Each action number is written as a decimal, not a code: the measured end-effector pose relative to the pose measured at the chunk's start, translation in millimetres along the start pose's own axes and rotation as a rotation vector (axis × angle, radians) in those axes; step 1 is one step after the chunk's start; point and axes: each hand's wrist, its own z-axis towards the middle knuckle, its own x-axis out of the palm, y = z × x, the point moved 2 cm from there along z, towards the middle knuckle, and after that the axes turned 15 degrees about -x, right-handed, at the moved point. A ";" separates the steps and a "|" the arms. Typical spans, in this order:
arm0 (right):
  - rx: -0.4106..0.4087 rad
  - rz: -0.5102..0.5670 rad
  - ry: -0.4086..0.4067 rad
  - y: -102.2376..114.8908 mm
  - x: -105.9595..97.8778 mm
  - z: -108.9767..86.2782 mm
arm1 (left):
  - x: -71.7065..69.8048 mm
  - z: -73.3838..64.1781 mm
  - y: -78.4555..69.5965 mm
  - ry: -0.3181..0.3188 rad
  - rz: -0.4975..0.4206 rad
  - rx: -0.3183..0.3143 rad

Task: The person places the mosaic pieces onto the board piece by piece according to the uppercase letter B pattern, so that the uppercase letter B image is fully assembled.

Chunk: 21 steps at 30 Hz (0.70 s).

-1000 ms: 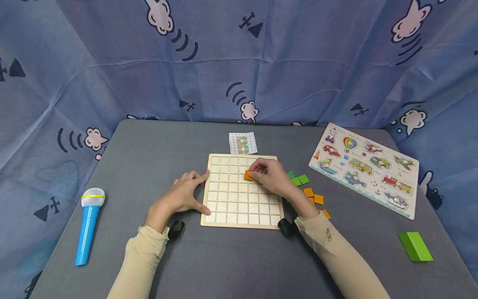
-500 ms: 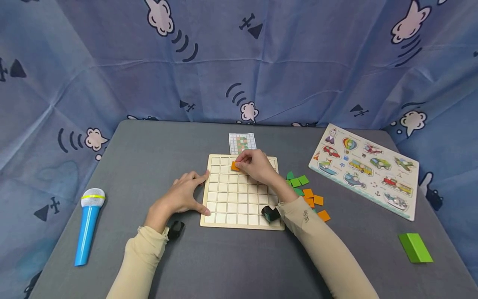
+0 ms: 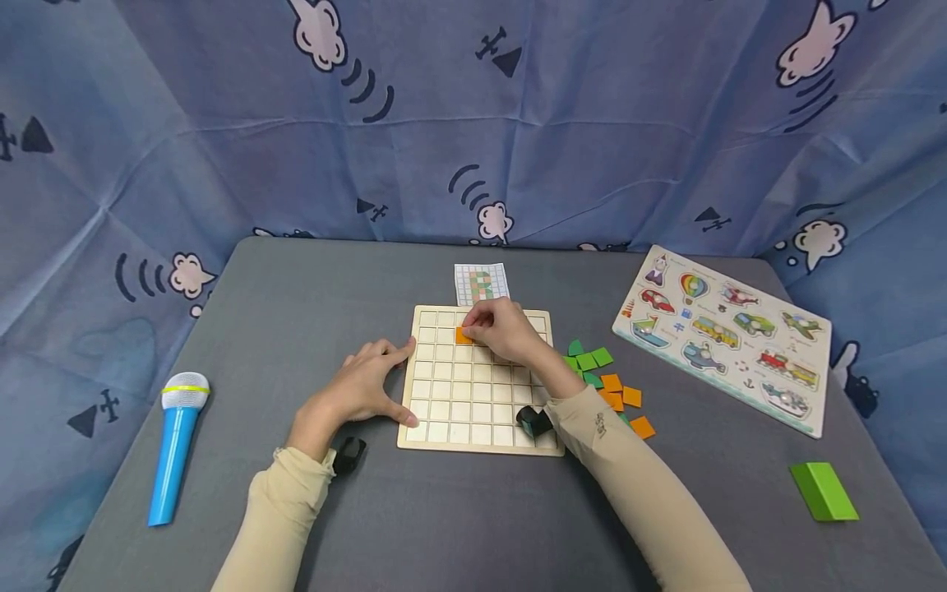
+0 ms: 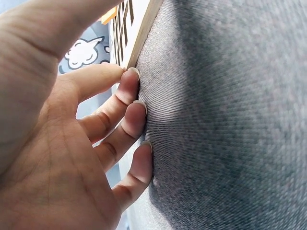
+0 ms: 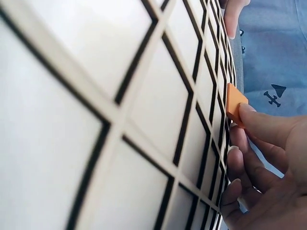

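My right hand (image 3: 510,333) pinches an orange square tile (image 3: 462,335) between thumb and fingers, over the upper part of the wooden grid board (image 3: 449,390). In the right wrist view the tile (image 5: 235,101) stands tilted against the grid, its lower edge partly behind the thumb. My left hand (image 3: 358,386) lies spread at the board's left edge. Its thumb and index finger touch that edge, and in the left wrist view the other fingertips (image 4: 142,163) rest on the grey cloth. No other tile shows on the board's visible cells.
Several green tiles (image 3: 586,361) and orange tiles (image 3: 632,397) lie right of the board. A pattern card (image 3: 481,284) sits behind it. Further right are a picture puzzle board (image 3: 728,329) and a green block (image 3: 824,492). A blue toy microphone (image 3: 174,460) lies at left.
My right hand has carried the orange tile left and away from me, toward the board's upper rows, then nearly stopped over the last half second. The left hand has stayed in place.
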 end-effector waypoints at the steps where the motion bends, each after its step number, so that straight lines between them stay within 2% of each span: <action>1: -0.001 -0.002 -0.001 -0.6 0.0 -0.3 | 0.3 0.2 -0.2 0.001 -0.001 -0.001; 7: -0.004 -0.023 0.002 0.3 0.6 0.5 | 1.7 0.8 -0.8 0.008 -0.010 -0.008; 12: 0.030 -0.026 0.003 1.9 1.6 1.5 | 1.4 1.2 0.3 0.003 -0.004 -0.005; 21: 0.043 -0.092 0.008 6.4 -0.6 -9.9 | 0.6 1.3 -2.7 0.010 0.017 -0.017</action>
